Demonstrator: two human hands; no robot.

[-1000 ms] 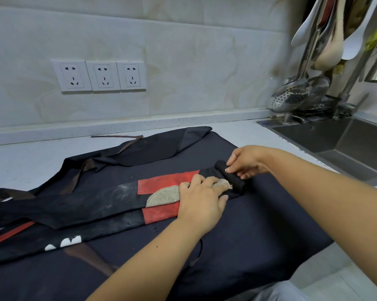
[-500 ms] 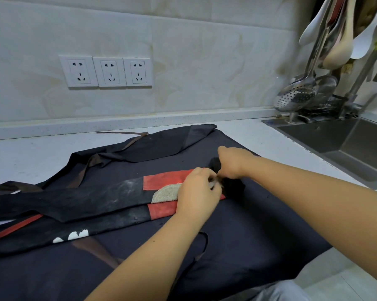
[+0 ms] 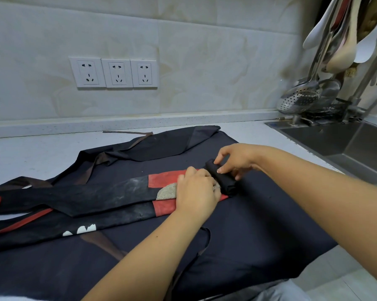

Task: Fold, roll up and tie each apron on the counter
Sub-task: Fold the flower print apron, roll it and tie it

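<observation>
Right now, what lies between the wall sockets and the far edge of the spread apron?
Head view: a thin brown strap on the white counter beyond the spread apron, then the raised ledge under the sockets.

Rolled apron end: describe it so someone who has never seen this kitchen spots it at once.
Left of the sink, a dark apron lies on the counter; a folded apron with red patches lies across it. At its right end sits a tight black roll, the only rolled cloth, gripped by the right hand.

- Home kitchen
- steel sink [image 3: 344, 146] set in white surface [image 3: 42, 153], rt side
- ladles & spatulas [image 3: 335, 40] hang above sink
- tiled wall w/ 3 sockets [image 3: 113, 72]
</observation>
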